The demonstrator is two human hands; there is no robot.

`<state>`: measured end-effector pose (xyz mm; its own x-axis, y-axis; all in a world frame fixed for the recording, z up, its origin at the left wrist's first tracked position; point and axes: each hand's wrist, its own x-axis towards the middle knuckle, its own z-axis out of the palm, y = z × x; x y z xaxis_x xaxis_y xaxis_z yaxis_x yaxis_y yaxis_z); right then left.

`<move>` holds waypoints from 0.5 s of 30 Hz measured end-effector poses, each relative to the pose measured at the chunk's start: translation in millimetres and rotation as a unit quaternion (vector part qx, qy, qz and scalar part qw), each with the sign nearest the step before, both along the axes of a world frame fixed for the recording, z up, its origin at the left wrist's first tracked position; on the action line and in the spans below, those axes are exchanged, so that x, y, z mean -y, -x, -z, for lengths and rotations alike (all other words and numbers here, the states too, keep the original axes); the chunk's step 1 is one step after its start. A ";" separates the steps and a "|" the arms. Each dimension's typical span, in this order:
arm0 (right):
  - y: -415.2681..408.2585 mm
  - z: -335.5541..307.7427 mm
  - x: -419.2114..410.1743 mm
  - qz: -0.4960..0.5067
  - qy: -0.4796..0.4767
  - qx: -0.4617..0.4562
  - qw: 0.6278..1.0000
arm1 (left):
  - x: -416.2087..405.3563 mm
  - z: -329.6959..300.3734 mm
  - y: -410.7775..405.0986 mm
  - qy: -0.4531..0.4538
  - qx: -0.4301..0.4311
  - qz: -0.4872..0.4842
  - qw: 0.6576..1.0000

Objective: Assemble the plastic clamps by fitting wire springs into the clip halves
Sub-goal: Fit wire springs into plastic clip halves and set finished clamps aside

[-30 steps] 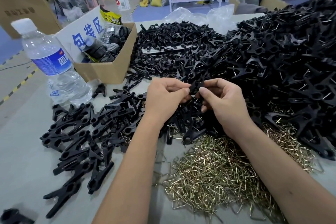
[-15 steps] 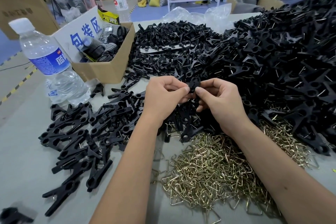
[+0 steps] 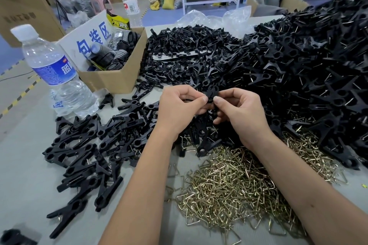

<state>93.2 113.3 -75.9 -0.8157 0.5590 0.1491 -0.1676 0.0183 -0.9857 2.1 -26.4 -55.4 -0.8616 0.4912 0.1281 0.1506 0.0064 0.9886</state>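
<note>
Since a second ago the two hands have drawn closer around the black clamp, and their fingertips now meet at its middle, where before they pinched it a little apart. The left hand pinches the clamp between thumb and curled fingers from 9 o'clock; the right hand grips it the same way from 3 o'clock. The clamp is held above the worktop, just in front of the big heap of black clip halves that fills the 1 to 3 o'clock side. Whether a spring is already seated in it cannot be told. The pile of brass-coloured wire springs lies at 5 o'clock, under the right forearm. Finished clamps are spread at 8 to 9 o'clock. A water bottle stands at 10 o'clock, with an open cardboard box just beside it at 11 o'clock.
</note>
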 end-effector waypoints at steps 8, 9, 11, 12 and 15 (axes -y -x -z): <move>-0.9 0.8 -1.8 -0.016 -0.014 -0.008 1.000 | 2.4 0.4 3.2 0.012 -0.024 0.015 1.000; -1.1 1.0 -1.7 -0.012 -0.015 -0.008 1.000 | 2.3 0.3 3.0 0.007 -0.020 0.015 1.000; -1.5 1.1 -1.7 -0.002 -0.010 -0.012 1.000 | 1.9 0.3 3.2 -0.002 -0.010 0.004 1.000; -1.6 1.3 -1.6 0.001 -0.004 -0.014 1.000 | 1.8 0.6 3.4 -0.005 -0.008 -0.002 1.000; -1.2 1.9 -1.9 0.001 -0.001 -0.013 1.000 | 2.0 1.1 3.9 -0.004 -0.007 0.000 1.000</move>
